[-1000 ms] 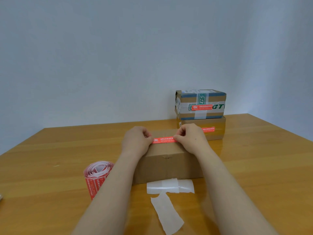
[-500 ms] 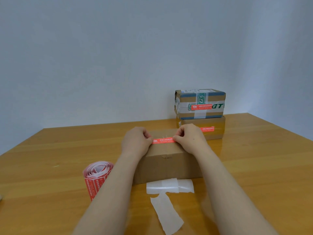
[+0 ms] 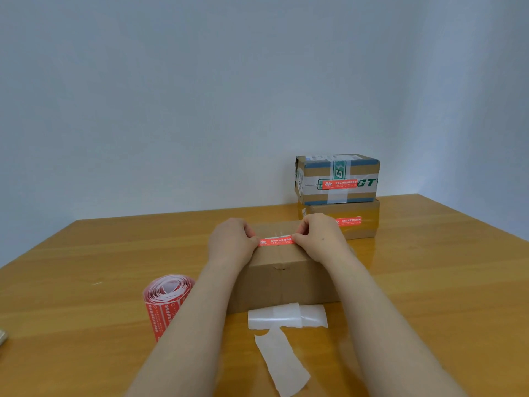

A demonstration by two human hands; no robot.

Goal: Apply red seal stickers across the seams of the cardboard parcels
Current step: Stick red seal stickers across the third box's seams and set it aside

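Observation:
A plain brown cardboard parcel (image 3: pixel 283 282) lies on the wooden table (image 3: pixel 86 267) in front of me. A red seal sticker (image 3: pixel 276 241) stretches across the seam on the parcel's top near its front edge. My left hand (image 3: pixel 232 243) pinches the sticker's left end and my right hand (image 3: pixel 319 237) pinches its right end, both with curled fingers. Whether the sticker touches the cardboard I cannot tell. A roll of red stickers (image 3: pixel 166 302) stands to the parcel's left.
Two stacked parcels stand at the back right, the taped upper one (image 3: pixel 337 179) and the lower one (image 3: pixel 357 219), each bearing a red sticker. White backing strips (image 3: pixel 286 316) lie in front of the near parcel, one longer piece (image 3: pixel 282 365) nearer me.
Both hands have kept hold of the sticker's ends and shifted only very slightly; the sticker stays along the parcel's top front edge.

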